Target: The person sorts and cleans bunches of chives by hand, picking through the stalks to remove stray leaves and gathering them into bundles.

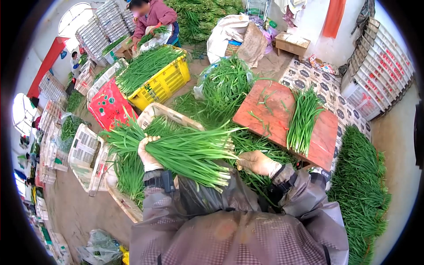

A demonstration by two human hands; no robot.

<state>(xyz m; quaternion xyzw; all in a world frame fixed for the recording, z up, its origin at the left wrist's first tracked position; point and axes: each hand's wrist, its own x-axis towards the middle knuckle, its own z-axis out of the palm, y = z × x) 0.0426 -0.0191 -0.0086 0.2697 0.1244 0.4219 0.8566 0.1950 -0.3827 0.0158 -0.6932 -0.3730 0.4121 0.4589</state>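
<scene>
My left hand point(149, 153) is wrapped round a thick bunch of Chinese chives point(185, 150), its green leaves to the left and its pale stem ends to the right. At those stem ends my right hand point(257, 164) has its fingers pinched together, seemingly on a single chive stalk; the grip is partly hidden. Both hands wear pale, soiled gloves. Beneath the bunch, a white plastic crate point(170, 112) holds more chives. To the right of my right hand, a smaller bunch of chives point(304, 121) lies on a reddish board point(271, 99) among loose bits of leaf.
Loose chives point(227, 84) are heaped beyond the board. A yellow crate point(161, 81) full of chives stands ahead, with a co-worker point(154, 22) behind it. Stacked white crates point(375, 70) stand at the right, above a long chive pile point(360, 185). Empty crates point(84, 152) sit left.
</scene>
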